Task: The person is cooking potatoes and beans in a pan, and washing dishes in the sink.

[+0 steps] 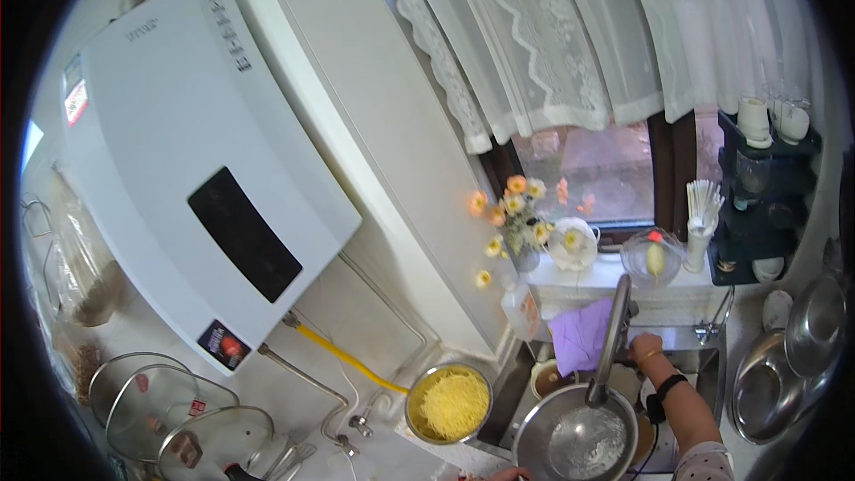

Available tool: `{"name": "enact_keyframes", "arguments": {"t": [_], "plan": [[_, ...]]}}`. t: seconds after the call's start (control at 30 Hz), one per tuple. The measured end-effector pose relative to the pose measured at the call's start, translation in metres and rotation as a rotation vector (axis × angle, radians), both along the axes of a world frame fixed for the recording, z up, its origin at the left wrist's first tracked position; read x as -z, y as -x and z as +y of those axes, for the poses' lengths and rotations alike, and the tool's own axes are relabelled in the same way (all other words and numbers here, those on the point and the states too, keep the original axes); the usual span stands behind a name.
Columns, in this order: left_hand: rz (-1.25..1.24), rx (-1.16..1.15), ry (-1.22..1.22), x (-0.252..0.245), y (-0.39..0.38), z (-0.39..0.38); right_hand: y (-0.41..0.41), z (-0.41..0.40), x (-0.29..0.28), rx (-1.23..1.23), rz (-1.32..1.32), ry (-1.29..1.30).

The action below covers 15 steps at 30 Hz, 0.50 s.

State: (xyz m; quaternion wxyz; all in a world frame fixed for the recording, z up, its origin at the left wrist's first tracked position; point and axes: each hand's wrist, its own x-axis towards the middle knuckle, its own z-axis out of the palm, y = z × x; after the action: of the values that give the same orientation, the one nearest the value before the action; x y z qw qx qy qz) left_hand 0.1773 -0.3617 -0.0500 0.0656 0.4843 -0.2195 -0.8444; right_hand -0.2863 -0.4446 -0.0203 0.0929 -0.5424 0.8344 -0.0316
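A stainless steel bowl (534, 437) with water in it sits under the spout of a curved faucet (611, 341), over the sink (497, 424). At the bottom edge of the picture, my left hand (509, 474) is mostly cut off, its fingers at the near left rim of this bowl. My right hand (645, 347) reaches behind the spout to the faucet's base; its fingers are partly hidden, so their grip is unclear. A purple cloth (580, 337) hangs beside the faucet. Dishes, among them a pale bowl (544, 381), lie in the sink.
Left of the sink stands a metal bowl of yellow shreds (454, 406). A bottle (520, 307) stands behind it. Metal basins (768, 387) lean at the right. A white water heater (200, 147) hangs at left above glass lids (214, 441). Flowers (514, 207) stand by the window.
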Motion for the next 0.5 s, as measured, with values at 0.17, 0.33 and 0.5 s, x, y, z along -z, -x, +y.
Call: {"name": "enact_keyframes", "arguments": {"t": [0.17, 0.33, 0.5], "plan": [[0.020, -0.004, 0.065, -0.034, 0.013, -0.016, -0.002, 0.002, -0.013, -0.014, 0.065, -0.038], [0.058, 0.029, 0.101, -0.053, 0.030, -0.032, 0.013, 0.000, -0.007, 0.022, 0.150, 0.065], [0.096, 0.084, 0.112, -0.064, 0.045, -0.047, 0.017, 0.014, -0.002, 0.184, -0.109, 0.297]]}}
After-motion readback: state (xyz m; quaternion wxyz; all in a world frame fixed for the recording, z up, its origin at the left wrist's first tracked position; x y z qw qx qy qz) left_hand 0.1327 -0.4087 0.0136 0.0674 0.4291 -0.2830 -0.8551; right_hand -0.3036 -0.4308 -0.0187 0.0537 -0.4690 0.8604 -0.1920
